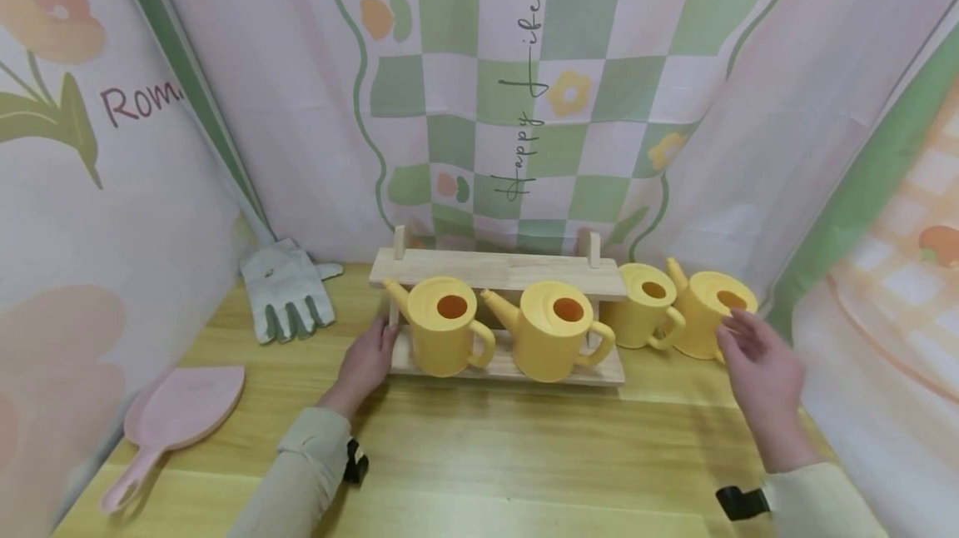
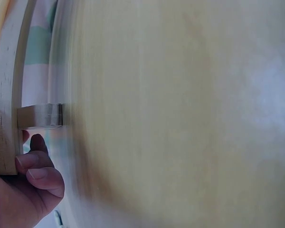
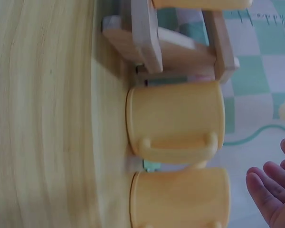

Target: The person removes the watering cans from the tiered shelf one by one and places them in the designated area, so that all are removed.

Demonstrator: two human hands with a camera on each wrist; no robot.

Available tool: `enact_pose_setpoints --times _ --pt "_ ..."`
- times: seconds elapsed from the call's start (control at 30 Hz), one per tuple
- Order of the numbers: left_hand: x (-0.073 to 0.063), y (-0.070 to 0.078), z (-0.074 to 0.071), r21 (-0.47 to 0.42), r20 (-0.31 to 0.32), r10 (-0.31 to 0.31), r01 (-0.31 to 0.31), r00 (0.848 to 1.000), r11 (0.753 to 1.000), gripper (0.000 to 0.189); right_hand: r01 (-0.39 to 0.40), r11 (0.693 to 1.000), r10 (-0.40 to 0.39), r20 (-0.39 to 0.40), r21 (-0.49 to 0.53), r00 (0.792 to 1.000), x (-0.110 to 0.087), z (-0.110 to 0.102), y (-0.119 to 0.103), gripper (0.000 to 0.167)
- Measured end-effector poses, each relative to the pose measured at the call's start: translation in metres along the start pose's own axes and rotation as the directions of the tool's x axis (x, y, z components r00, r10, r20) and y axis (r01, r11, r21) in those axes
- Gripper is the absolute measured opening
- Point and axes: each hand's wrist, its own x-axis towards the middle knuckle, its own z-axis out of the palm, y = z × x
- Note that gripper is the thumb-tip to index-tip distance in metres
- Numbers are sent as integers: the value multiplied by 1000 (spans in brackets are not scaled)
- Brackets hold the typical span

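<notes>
My left hand [image 1: 367,363] grips the left end of a small two-tier wooden shelf [image 1: 494,270]. In the left wrist view its fingers [image 2: 45,178] curl under the lower board [image 2: 5,95]. Two yellow watering cans [image 1: 442,338] [image 1: 545,342] stand side by side on the lower tier, spouts to the left. To the right of the shelf, two more yellow watering cans [image 1: 637,313] [image 1: 704,317] stand on the table. Beside the rightmost can is my right hand [image 1: 764,371], its fingers loosely bent. The right wrist view shows those fingers [image 3: 263,190] apart from the cans, holding nothing.
A pale work glove [image 1: 288,288] lies at the back left of the wooden table [image 1: 494,463]. A pink dustpan [image 1: 183,409] is nearer the front on that side. Behind the shelf hangs a patterned cloth [image 1: 517,105], and printed cloths flank both sides.
</notes>
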Motion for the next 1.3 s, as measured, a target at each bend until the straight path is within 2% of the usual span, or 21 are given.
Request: enact_pose_setpoints --times 0.13,0.23,0.4,0.67,0.93,1.03,1.3 --pt "0 0 0 6 -5 4 -4 1000 1000 45 130 990 -132 51 53 990 -10 11 -11 37" --pt "0 0 0 6 -5 4 -4 1000 1000 44 223 972 -230 107 71 967 -17 17 -19 31" --pt "1 -1 0 1 2 -6 6 1000 1000 45 314 946 -324 158 83 933 -28 26 -31 25" --pt "1 -1 1 4 -2 -6 6 1000 1000 45 337 936 -351 245 99 904 -39 37 -42 23" --pt "1 -1 1 -13 -2 -13 13 1000 1000 48 322 930 -365 344 177 865 -45 49 -43 28" --pt "0 -1 2 -8 -3 -7 7 1000 1000 48 326 929 -369 368 175 854 -46 53 -41 32" --pt "-1 0 1 -1 -9 1 -1 1000 1000 47 281 949 -315 424 144 849 -49 62 -40 35"
